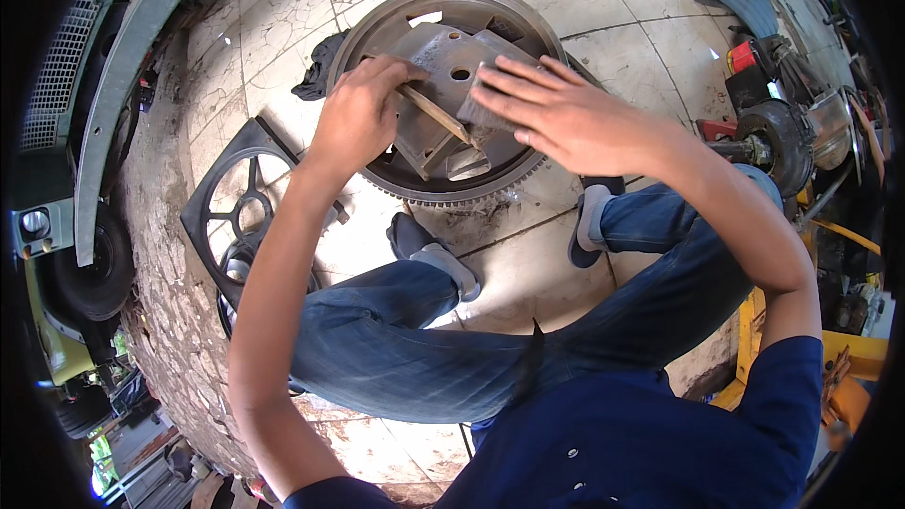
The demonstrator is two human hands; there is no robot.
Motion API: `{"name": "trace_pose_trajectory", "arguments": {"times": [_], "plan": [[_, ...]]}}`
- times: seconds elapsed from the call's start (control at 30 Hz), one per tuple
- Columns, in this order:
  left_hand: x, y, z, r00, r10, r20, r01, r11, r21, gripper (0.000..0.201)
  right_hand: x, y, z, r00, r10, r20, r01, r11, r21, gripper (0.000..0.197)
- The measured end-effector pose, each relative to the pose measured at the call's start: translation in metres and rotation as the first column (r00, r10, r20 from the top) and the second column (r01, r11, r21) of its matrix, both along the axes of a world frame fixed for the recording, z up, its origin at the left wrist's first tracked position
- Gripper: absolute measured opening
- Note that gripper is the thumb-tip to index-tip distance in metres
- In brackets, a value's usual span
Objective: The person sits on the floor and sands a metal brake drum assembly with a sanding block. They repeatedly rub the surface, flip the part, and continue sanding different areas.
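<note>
Head view is showing a toothed flywheel [443, 190] lying flat on the tiled floor [613, 47], bare tiles lying open beyond its far rim and feet crowding its near edge. The left hand [356, 118] is pinching a wooden stick [436, 114] over the centre plate [443, 57]; the right hand [556, 113] is pressing flat, fingers spread, on grey sandpaper [485, 111].

I am seeing a dull grey toothed ring wheel [452, 94] with rusty brown stains, a grey sanding sheet [490, 104], a black cloth [319, 66], a cream tiled floor [622, 47] showing dark cracks, and blue jeans [443, 349].
</note>
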State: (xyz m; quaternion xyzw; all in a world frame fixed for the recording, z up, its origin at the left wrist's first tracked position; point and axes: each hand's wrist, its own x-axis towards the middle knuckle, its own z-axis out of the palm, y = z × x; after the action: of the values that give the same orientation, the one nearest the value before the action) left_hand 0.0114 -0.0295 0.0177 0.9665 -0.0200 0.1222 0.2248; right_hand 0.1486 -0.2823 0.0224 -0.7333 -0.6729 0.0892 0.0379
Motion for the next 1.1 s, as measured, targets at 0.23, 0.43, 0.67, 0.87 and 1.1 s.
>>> {"name": "trace_pose_trajectory", "arguments": {"times": [0.23,0.43,0.67,0.87,1.1], "plan": [[0.003,0.009,-0.028,0.997,0.008,0.08,-0.003,0.999,-0.053,0.054,-0.017,-0.001,-0.005,0.998,-0.062,-0.016,0.063,0.995,0.083,0.064],[-0.001,0.013,-0.029,0.999,0.035,-0.015,-0.036,0.997,-0.07,0.069,-0.015,0.005,0.004,0.982,-0.112,0.15,0.093,0.987,0.131,0.06],[0.003,0.011,-0.031,1.0,0.024,-0.012,-0.025,0.997,-0.077,0.068,-0.015,0.013,-0.004,0.977,-0.099,0.191,0.062,0.98,0.19,0.054],[-0.001,0.012,-0.023,1.0,0.003,-0.021,-0.006,0.993,-0.119,0.065,-0.028,0.016,0.0,1.0,-0.001,0.025,-0.002,0.992,0.123,0.055],[-0.001,-0.009,0.01,0.991,-0.135,0.011,0.135,0.989,-0.064,0.061,-0.027,0.008,0.003,0.998,0.042,0.041,-0.046,0.993,0.112,0.052]]}}
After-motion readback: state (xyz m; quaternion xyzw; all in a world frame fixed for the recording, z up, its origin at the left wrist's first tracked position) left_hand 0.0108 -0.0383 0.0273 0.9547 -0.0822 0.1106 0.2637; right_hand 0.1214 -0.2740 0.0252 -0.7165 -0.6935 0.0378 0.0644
